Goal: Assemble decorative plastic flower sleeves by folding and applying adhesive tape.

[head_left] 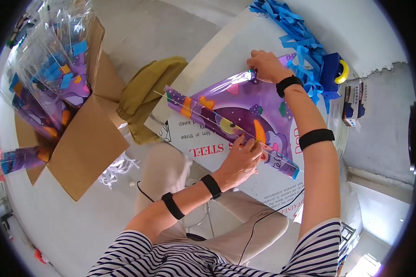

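Note:
A glossy purple cartoon-printed plastic sheet (217, 97) lies on the white printed board in front of me. Its near edge is folded or rolled into a band, and a thin pale rod (196, 112) runs along that band. My left hand (241, 161) pinches the band and rod near their middle, thumb and fingertips together. Farther away, my right hand (268, 67) is closed on the sheet's far edge, with its fingertips partly hidden. Between the hands the sheet is spread, showing orange and lilac figures.
A cardboard box (88, 147) at left holds several clear bags (51, 78) with purple and blue contents. Olive cloth (152, 87) lies beside the white board (235, 37). Blue ribbons (291, 27) heap along its far right edge, near a yellow tape roll (341, 72). White strips (118, 171) hang below the box.

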Tool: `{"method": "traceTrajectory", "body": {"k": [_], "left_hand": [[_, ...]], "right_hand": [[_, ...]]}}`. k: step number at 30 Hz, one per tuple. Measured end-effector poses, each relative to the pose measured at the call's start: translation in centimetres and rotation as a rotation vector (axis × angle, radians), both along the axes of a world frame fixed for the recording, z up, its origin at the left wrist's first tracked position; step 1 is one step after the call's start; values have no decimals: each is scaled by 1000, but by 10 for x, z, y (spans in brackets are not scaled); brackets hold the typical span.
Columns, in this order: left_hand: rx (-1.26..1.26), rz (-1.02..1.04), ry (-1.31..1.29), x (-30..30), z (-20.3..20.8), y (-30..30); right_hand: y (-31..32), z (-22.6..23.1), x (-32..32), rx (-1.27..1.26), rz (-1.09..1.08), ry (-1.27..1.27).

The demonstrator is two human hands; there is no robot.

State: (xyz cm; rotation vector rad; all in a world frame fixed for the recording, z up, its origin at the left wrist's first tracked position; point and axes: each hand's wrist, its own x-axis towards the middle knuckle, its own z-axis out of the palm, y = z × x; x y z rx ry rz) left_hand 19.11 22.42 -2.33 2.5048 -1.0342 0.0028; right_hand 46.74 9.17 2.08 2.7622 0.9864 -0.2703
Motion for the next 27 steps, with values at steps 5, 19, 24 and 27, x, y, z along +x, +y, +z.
{"method": "traceTrajectory", "body": {"k": [5, 19, 24, 27], "left_hand": [[2, 0, 7, -1, 0, 0], [4, -2, 2, 1, 0, 0], [-4, -11, -36, 1, 1, 0], [14, -14, -56, 0, 3, 0]], "right_hand": [[0, -2, 0, 24, -156, 129], [-3, 20, -9, 33, -89, 89], [-24, 40, -46, 79, -11, -36], [-43, 37, -87, 276, 21, -116]]}}
